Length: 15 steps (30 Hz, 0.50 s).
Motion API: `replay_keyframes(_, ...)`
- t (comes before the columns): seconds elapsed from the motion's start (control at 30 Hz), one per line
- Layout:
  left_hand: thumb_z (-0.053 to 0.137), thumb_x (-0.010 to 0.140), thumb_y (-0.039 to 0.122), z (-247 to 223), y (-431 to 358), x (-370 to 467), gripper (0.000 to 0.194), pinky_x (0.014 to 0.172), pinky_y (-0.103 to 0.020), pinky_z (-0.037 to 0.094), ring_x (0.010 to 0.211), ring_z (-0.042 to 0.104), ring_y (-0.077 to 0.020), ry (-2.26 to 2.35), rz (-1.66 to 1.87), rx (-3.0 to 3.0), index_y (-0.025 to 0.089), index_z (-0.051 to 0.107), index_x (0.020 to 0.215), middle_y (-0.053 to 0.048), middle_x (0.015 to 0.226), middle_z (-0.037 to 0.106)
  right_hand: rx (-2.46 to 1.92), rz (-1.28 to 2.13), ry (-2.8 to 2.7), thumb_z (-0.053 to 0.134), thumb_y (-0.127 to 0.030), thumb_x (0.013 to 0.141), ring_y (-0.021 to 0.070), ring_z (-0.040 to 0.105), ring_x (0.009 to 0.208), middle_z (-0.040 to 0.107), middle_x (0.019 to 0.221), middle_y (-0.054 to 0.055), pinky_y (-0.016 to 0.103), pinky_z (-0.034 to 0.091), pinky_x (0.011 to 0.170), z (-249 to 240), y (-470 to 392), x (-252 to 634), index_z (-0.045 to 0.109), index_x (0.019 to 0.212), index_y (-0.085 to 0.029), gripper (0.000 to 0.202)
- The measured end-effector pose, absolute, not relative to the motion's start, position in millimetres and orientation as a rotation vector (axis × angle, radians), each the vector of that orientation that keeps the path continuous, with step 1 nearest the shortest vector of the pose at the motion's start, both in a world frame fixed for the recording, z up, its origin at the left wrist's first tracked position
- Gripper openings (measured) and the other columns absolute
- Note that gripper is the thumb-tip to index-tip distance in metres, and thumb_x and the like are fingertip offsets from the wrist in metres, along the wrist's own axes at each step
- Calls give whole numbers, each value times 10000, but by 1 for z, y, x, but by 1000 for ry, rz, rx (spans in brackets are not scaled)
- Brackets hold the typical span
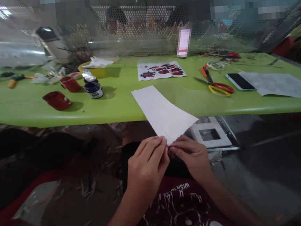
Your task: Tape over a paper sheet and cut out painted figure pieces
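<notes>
Both hands, left hand (147, 164) and right hand (192, 156), pinch the white paper's (163, 113) near edge.

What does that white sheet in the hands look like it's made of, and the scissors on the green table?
The white sheet looks like thin matte paper: it lies flat, shows fold lines, and bends where the left hand and right hand pinch its near edge. The scissors seem to have dull grey metal blades with glossy red and yellow handles, probably plastic. The green table looks smooth, slightly shiny, perhaps plastic or laminate.
</notes>
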<state>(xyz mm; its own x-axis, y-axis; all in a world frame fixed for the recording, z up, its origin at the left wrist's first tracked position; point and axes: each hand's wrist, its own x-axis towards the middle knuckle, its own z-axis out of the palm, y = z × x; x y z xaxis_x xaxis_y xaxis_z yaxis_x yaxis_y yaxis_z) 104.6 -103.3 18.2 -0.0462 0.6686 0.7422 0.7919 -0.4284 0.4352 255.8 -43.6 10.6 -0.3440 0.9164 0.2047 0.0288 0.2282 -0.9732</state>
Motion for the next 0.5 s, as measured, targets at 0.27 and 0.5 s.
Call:
replay_keyframes(0.27,656,902,51,18,-101,97,168,876,-369,637,961,687,-198,-1624,-1371,-2186,103,715,1050,-91,1018,750,-915,1146,-1673,747,-224,862,179,667,726,738,787,18,334,571,701,9,-45,258,835,871,-296,114)
replay_keyframes(0.5,622,897,18,18,-99,100,199,814,-371,645,947,703,-237,-1542,-1233,-2181,48,698,1078,-128,998,759,-946,1225,-1612,751,-229,851,175,669,706,742,816,29,326,581,668,7,-46,257,832,863,-277,95)
